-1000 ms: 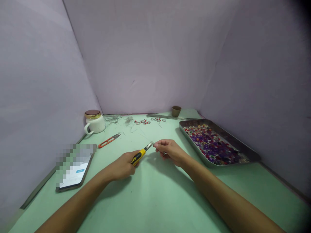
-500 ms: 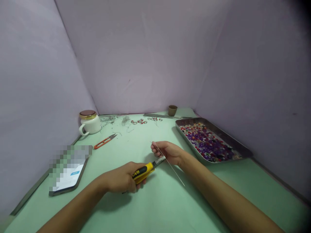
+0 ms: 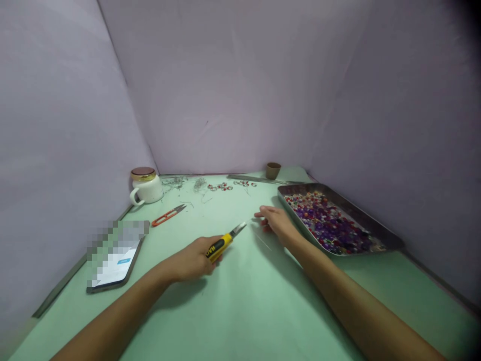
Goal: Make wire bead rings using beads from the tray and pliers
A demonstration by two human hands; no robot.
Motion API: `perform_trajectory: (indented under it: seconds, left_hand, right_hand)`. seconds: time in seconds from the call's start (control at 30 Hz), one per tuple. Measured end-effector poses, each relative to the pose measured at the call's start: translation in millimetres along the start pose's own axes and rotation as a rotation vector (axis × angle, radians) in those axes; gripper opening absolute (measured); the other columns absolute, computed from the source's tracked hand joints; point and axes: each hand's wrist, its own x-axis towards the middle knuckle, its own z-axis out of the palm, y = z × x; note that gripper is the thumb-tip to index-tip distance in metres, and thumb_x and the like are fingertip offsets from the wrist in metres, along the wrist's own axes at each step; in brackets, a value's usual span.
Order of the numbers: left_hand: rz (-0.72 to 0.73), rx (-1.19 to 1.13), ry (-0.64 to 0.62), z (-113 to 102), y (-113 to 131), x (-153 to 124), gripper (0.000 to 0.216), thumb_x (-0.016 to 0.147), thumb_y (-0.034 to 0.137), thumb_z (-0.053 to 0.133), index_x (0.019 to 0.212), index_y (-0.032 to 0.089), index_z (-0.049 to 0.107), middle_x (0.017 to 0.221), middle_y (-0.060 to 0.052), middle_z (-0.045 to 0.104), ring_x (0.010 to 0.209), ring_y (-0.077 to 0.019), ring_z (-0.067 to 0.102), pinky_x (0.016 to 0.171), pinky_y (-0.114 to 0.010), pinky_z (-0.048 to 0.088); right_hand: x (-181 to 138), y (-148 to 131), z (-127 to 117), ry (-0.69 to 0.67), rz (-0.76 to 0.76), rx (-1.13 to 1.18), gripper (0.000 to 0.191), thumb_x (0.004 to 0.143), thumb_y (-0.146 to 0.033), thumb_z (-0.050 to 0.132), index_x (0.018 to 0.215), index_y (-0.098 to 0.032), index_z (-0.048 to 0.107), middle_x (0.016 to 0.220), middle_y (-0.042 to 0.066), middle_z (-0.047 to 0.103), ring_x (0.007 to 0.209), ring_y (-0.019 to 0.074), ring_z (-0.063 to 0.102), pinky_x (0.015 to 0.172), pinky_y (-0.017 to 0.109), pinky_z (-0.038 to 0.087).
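My left hand (image 3: 192, 258) is closed around the yellow and black handle of pliers (image 3: 224, 242), whose metal jaws point up and to the right. My right hand (image 3: 276, 223) lies further right, close to the metal tray (image 3: 387, 236) of mixed purple, red and white beads (image 3: 326, 220). Its fingers are bent over a thin wire (image 3: 262, 239) that runs down and to the left of the hand; the wire is faint and hard to follow.
At the back stand a white mug with a gold lid (image 3: 146, 185), a small brown cup (image 3: 273, 170), loose wire pieces (image 3: 188, 183) and beaded pieces (image 3: 222, 187). Orange thread snips (image 3: 169, 215) and a phone (image 3: 114, 261) lie on the left of the green table.
My right hand moved right and away toward the tray with the wire. The pliers in my left hand swung back up and off the wire.
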Motion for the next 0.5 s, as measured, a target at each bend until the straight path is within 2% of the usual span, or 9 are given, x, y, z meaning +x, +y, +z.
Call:
perform_trajectory:
  seconds: [0.07, 0.23, 0.33, 0.43, 0.5]
  left_hand:
    - [-0.021, 0.006, 0.072, -3, -7, 2, 0.025, 0.05, 0.008, 0.042, 0.074, 0.018, 0.044, 0.069, 0.003, 0.045, 0.06, -0.0116, 0.042, 0.049, -0.022, 0.03]
    - [-0.033, 0.041, 0.148, -5, -16, 5, 0.024, 0.05, 0.009, 0.042, 0.072, 0.018, 0.043, 0.067, 0.002, 0.046, 0.06, -0.0122, 0.042, 0.049, -0.022, 0.03]
    - [-0.032, 0.054, 0.165, -5, -17, 4, 0.022, 0.05, 0.009, 0.041, 0.071, 0.018, 0.043, 0.067, 0.002, 0.046, 0.059, -0.012, 0.041, 0.049, -0.022, 0.03]
    - [-0.027, 0.058, 0.167, -4, -17, 5, 0.022, 0.05, 0.01, 0.042, 0.071, 0.018, 0.043, 0.067, 0.002, 0.045, 0.059, -0.012, 0.04, 0.049, -0.022, 0.031]
    - [-0.024, 0.06, 0.164, -3, -18, 5, 0.023, 0.051, 0.01, 0.041, 0.072, 0.018, 0.043, 0.067, 0.002, 0.046, 0.059, -0.0121, 0.04, 0.049, -0.023, 0.031]
  right_hand:
    - [2, 0, -2, 0.023, -0.041, -0.074, 0.018, 0.069, -0.029, 0.058, 0.074, -0.013, 0.062, 0.083, 0.01, 0.063, 0.052, 0.0118, 0.05, 0.043, 0.023, 0.04]
    - [-4, -4, -1, 0.04, -0.148, -0.194, 0.034, 0.068, -0.032, 0.059, 0.1, -0.019, 0.061, 0.095, 0.007, 0.062, 0.061, 0.014, 0.054, 0.051, 0.025, 0.042]
    - [-16, -10, 7, -0.089, -0.219, -0.273, 0.025, 0.072, -0.038, 0.054, 0.084, -0.018, 0.065, 0.079, 0.005, 0.065, 0.051, 0.0114, 0.051, 0.048, 0.024, 0.041]
    - [-28, -13, 17, -0.272, -0.212, -0.298, 0.028, 0.073, -0.041, 0.052, 0.069, -0.017, 0.064, 0.061, 0.003, 0.062, 0.041, 0.0091, 0.046, 0.042, 0.022, 0.037]
    - [-33, -12, 22, -0.302, -0.229, -0.303, 0.024, 0.072, -0.039, 0.054, 0.066, -0.017, 0.063, 0.058, 0.002, 0.06, 0.039, 0.0083, 0.046, 0.04, 0.021, 0.035]
